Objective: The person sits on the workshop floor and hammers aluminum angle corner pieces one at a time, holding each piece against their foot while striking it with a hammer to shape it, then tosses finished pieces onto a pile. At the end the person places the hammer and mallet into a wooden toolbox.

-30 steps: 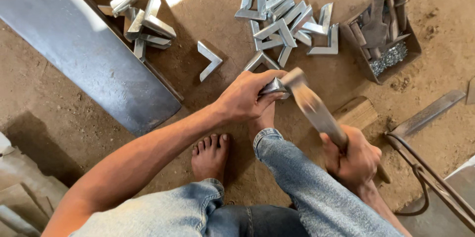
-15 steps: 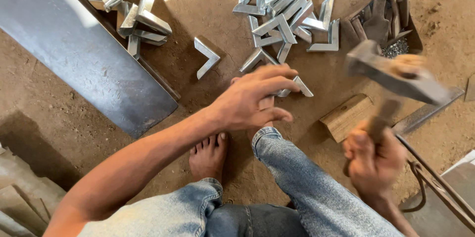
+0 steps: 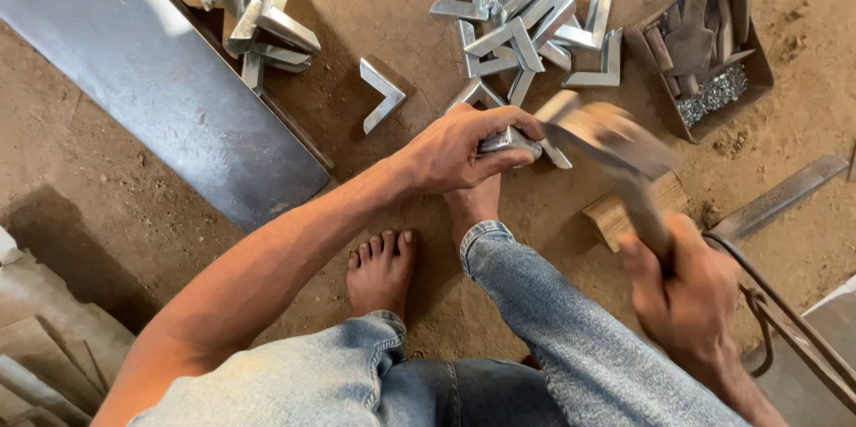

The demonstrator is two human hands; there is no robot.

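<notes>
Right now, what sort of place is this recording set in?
Probably a small metalwork shop with a bare dirt floor: piles of shiny L-shaped metal corner brackets, a brown tray of worn tools and nails, and a long grey steel sheet.

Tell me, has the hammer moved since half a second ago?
Yes. The hammer has swung down and left, away from the tool tray, toward the metal bracket under the left hand.

You are in a metal workshop with a bare packed-earth floor (image 3: 178,213). Evidence: heaps of bent grey steel angle brackets (image 3: 526,26), a long flat steel plate (image 3: 152,88), a brown tray of worn punches and nails (image 3: 704,44).
</notes>
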